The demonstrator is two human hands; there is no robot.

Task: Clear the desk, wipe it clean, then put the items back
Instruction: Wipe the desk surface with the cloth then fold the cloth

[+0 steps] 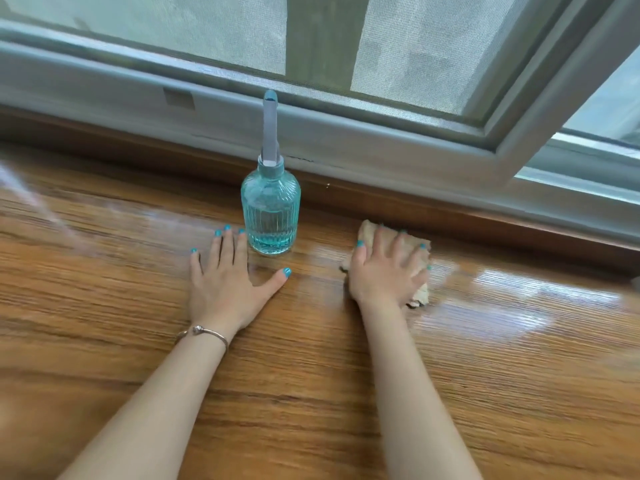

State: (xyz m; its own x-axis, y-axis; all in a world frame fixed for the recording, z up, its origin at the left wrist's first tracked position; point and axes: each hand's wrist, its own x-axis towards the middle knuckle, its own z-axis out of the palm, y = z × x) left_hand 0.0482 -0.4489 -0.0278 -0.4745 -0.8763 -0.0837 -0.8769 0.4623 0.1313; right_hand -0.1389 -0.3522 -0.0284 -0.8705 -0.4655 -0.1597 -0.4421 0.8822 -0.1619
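Cloth (420, 250) under R hand (382, 271)

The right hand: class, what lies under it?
Under the right hand lies a beige cloth, pressed flat on the wooden desk. The cloth's middle and the desk beneath are covered.

Left hand (225, 284) lies flat, palm down, fingers (228, 247) straight and spread, thumb out. Right hand (384, 271) presses palm down, fingers spread. Both forearms extended forward.
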